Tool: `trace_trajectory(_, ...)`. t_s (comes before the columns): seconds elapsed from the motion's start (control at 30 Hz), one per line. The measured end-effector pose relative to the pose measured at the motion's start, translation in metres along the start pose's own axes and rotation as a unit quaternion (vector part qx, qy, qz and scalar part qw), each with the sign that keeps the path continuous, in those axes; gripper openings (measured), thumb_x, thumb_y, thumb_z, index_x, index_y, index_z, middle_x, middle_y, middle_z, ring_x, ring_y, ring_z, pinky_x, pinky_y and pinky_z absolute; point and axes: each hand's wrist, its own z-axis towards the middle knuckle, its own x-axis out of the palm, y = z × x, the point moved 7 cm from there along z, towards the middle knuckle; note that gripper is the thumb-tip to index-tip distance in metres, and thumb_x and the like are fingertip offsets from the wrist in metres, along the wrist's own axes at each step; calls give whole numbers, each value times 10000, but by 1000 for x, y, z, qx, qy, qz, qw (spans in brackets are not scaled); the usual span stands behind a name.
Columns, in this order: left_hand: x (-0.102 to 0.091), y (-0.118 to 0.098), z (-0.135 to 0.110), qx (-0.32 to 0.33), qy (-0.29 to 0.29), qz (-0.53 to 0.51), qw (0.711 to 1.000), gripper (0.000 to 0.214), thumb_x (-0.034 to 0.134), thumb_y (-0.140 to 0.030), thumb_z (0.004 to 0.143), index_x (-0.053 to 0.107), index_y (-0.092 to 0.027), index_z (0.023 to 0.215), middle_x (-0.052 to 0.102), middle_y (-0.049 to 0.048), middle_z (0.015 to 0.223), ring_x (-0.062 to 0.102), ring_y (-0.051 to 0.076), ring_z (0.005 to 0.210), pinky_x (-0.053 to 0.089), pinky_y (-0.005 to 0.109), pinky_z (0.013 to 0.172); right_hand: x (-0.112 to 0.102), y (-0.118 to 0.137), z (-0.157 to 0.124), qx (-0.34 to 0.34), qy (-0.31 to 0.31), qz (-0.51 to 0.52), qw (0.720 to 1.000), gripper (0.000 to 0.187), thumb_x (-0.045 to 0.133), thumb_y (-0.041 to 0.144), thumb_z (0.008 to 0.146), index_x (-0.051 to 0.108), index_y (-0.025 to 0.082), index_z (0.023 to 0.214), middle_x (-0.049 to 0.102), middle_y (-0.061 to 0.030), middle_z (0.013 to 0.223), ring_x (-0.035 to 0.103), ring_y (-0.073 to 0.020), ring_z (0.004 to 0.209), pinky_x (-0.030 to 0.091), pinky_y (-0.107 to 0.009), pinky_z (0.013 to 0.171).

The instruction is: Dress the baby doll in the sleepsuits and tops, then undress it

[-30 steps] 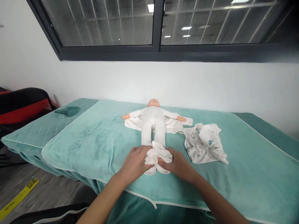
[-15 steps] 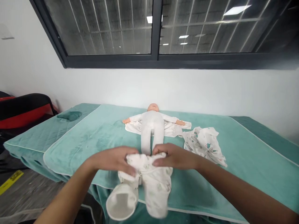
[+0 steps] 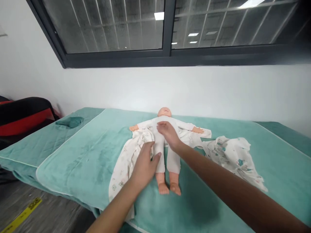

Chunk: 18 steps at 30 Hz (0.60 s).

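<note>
Fingers (image 3: 147, 149) of the left hand (image 3: 145, 165) spread wide from the thumb, empty; contact with the printed white garment (image 3: 122, 168) is unclear. Right hand (image 3: 170, 134), open and empty, partly hides the doll (image 3: 159, 155), lying mid-bed (image 3: 92, 155). Left forearm covers some garment.

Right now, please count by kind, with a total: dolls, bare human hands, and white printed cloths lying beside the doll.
White-clothed doll: 1
Bare human hands, left hand and right hand: 2
White printed cloths, left cloth and right cloth: 2
Total: 5
</note>
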Motion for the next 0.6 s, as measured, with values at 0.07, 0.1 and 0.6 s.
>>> trace_trajectory(0.07, 20, 22, 4, -103, 17, -38, 994, 373, 553, -363, 879, 567, -156, 1190, 623, 119, 1157, 597, 233, 1053, 455, 384, 967, -29, -7, 33, -24, -38, -64, 997, 436, 626, 422, 758, 542, 206, 1127, 597, -124, 1284, 548, -256, 1225, 406, -435, 1076)
trace_trajectory(0.1, 25, 30, 8, -142, 15, -47, 989, 369, 561, -368, 871, 576, -144, 1165, 629, 115, 1121, 603, 228, 1018, 455, 377, 950, -43, -10, 49, -29, -49, -98, 994, 473, 645, 416, 749, 539, 202, 1157, 554, -139, 1355, 496, -269, 1291, 370, -436, 1109)
trace_trajectory(0.6, 41, 43, -18, -279, 149, -183, 931, 454, 622, -512, 823, 579, -181, 1131, 684, 90, 1061, 622, 280, 1017, 465, 385, 912, -78, -54, 135, 92, 140, -262, 950, 624, 640, 679, 783, 700, 173, 1144, 681, -156, 1280, 631, -381, 1156, 485, -432, 1002)
